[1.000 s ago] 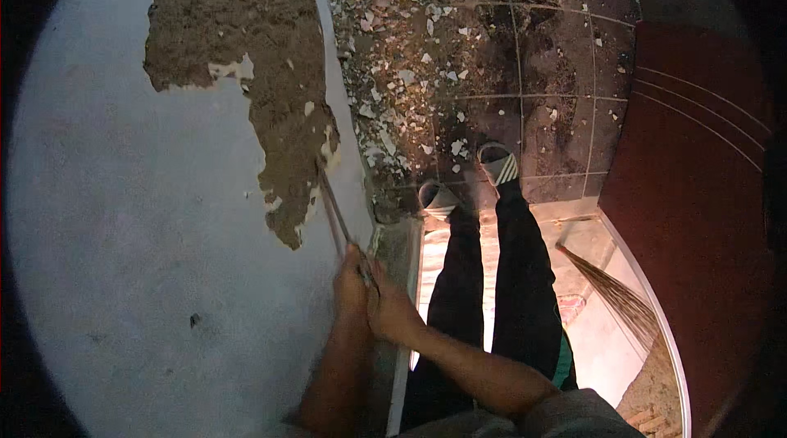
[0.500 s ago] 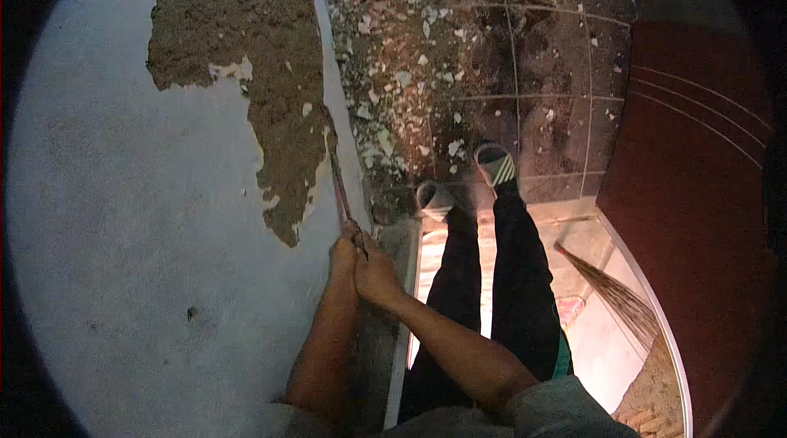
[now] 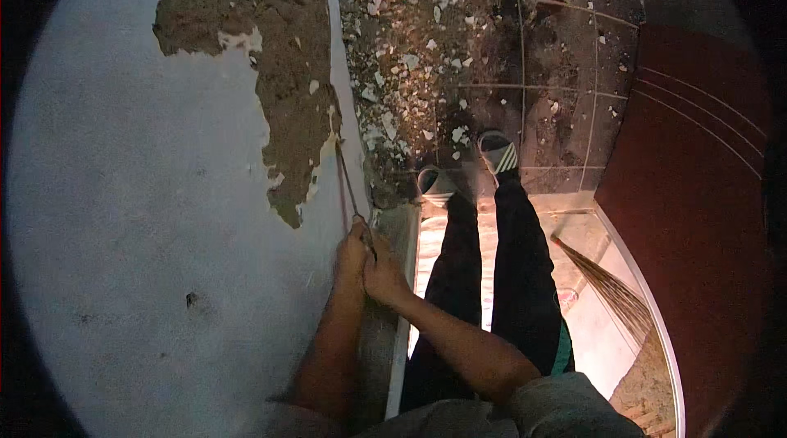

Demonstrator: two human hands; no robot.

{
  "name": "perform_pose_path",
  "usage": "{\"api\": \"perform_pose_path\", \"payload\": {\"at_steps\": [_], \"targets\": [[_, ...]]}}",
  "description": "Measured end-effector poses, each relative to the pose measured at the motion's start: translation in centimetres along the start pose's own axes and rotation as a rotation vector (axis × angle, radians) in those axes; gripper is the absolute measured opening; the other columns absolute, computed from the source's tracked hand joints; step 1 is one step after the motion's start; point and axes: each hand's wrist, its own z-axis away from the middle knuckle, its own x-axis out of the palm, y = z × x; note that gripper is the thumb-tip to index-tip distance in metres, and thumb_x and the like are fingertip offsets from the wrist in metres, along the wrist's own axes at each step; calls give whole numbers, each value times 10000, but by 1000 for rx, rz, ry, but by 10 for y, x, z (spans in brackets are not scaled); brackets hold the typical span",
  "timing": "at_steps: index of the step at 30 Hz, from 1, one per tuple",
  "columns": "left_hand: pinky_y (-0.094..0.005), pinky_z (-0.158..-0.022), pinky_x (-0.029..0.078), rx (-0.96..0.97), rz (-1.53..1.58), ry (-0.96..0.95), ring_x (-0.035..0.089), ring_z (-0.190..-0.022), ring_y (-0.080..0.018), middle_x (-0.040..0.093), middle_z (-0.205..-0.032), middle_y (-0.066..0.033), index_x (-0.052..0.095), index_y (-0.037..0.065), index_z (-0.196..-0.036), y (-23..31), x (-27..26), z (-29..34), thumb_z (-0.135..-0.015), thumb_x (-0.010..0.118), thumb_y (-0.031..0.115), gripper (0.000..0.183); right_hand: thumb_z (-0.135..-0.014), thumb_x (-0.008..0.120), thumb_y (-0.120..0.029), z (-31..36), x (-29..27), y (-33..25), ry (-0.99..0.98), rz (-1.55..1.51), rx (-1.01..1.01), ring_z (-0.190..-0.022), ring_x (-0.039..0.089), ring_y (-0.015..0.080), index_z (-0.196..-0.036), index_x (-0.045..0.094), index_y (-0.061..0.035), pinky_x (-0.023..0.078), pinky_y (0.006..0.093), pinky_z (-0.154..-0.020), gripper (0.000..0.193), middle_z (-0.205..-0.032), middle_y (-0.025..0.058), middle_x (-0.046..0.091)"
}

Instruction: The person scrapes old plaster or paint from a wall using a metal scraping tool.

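Observation:
My left hand (image 3: 352, 246) and my right hand (image 3: 384, 276) are both closed around a thin, dark metal rod (image 3: 348, 180), one close beside the other. The rod's far tip rests at the edge of the paint, where a bare brown patch (image 3: 288, 122) meets a narrow pale strip (image 3: 345, 98) at the wall's corner. What shape the tip has is too small to tell. The pale painted wall (image 3: 164, 192) stands to the left, with ragged paint edges round the patch. A short end of the rod sticks out below my hands.
Pale flakes (image 3: 410, 62) litter the dark tiled floor (image 3: 557, 122) along the wall. My feet in sandals (image 3: 498, 152) stand beside them, near a brightly lit doorway. A straw broom (image 3: 607, 286) leans beyond the threshold. A dark red door panel (image 3: 697, 192) rises on the right.
Both hands have shifted slightly right with the rod, its tip now a little lower against the wall in the picture. The view has moved slightly, so the wall patch and feet appear higher.

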Motion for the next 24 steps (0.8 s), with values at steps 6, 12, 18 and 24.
{"api": "perform_pose_path", "payload": {"at_steps": [6,12,18,24], "targets": [[-416,-934,447,125,105,-45,601,-1043,-318,620,-1202,-228,607,-52,-1223,-6,6,3,-1015,422,533,648,-1010,416,-247,15,-19,-11,7,42,-57,-1270,478,486,-1501,280,-18,383,476,-1077,559,-1399,331,458],[-366,-837,483,10,111,-63,599,-955,-236,634,-1068,-127,621,-26,-1188,11,-5,-48,-1009,523,461,528,-1001,398,-194,-22,3,-14,59,22,-43,-1269,466,499,-1441,369,18,366,489,-1091,490,-1340,347,496],[-388,-772,475,35,243,18,586,-829,-215,626,-948,-105,637,-2,-1108,-13,-15,-52,-1017,515,440,468,-1006,377,-219,-3,-9,-35,-52,56,108,-1235,494,504,-1453,359,14,384,492,-1074,504,-1333,342,509],[-368,-795,477,-8,41,26,607,-850,-246,640,-922,-131,629,-37,-1116,15,-3,-52,-1015,498,454,518,-1024,375,-254,-39,13,16,47,66,9,-1191,532,502,-1472,341,9,409,490,-1050,521,-1277,338,554]]}}
